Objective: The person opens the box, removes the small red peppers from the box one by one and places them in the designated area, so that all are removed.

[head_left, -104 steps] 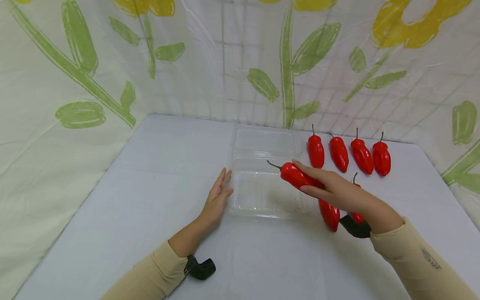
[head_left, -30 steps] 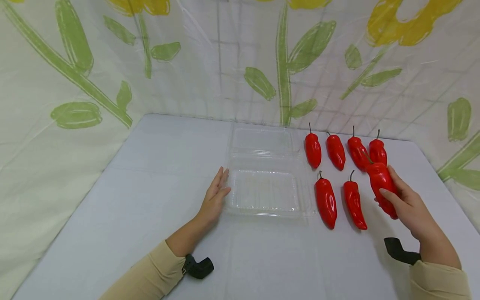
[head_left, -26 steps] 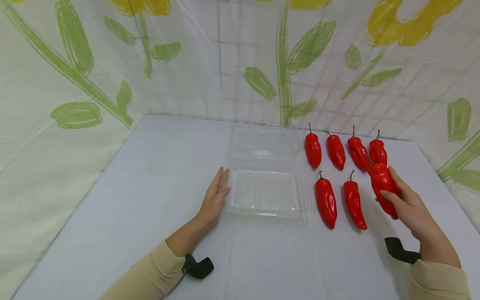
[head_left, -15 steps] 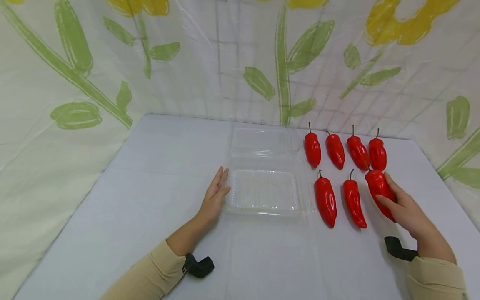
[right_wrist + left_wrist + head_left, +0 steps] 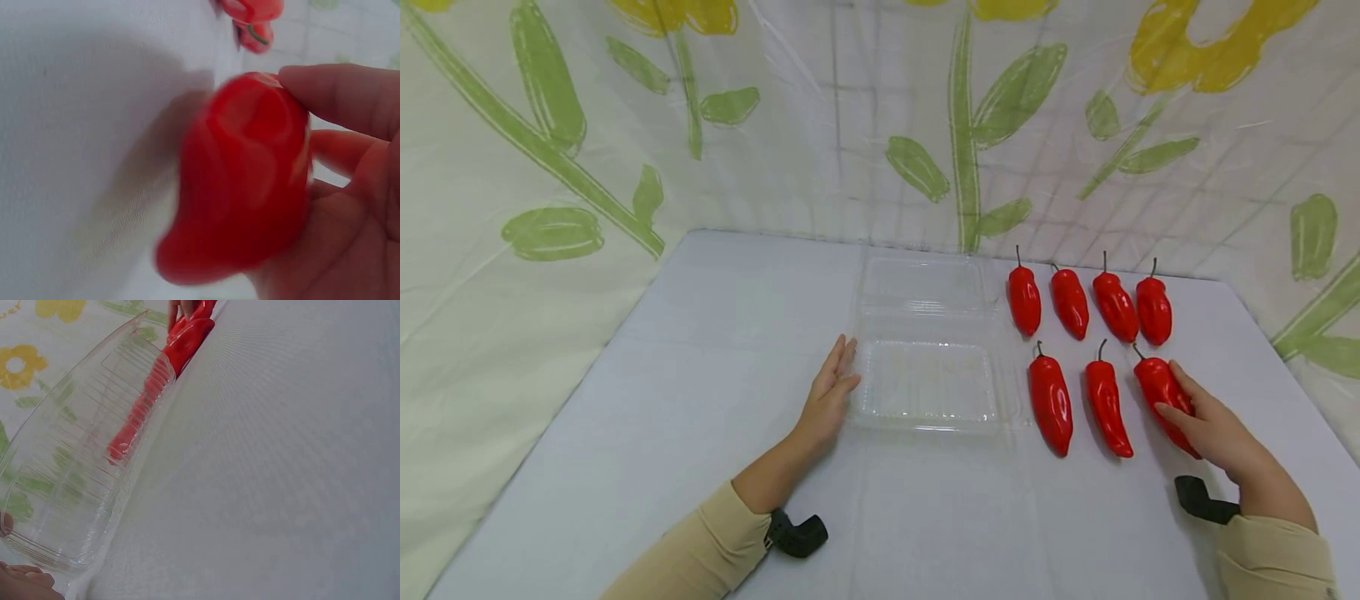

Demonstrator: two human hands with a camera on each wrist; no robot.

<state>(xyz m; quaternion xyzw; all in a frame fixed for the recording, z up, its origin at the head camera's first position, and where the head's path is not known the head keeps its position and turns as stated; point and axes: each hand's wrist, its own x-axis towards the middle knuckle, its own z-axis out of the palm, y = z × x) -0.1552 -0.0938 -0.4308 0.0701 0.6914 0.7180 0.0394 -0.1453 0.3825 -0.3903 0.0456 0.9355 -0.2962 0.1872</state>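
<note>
My right hand [image 5: 1213, 429] grips a glossy red pepper [image 5: 1159, 392] between thumb and fingers, at the right end of the front row. In the right wrist view this pepper [image 5: 244, 181] hangs close over the white surface, its shadow beside it; whether it touches cannot be told. My left hand [image 5: 827, 396] rests with fairly straight fingers against the left side of a clear plastic clamshell container [image 5: 928, 421], whose lid [image 5: 925, 279] lies open toward the back. Inside its base I see nothing. In the left wrist view my left fingers [image 5: 25, 581] appear beside the container's rim.
Two more red peppers lie in the front row, a wide one [image 5: 1051, 404] and a slimmer one [image 5: 1108, 408]. Behind them is a row of several red peppers [image 5: 1025, 300], stems pointing back. A flower-patterned curtain [image 5: 820, 125] borders the white table [image 5: 737, 333].
My right hand has carried the pepper from over the container to the right, then lowered it toward the table beside the front row. My left hand has stayed at the container.
</note>
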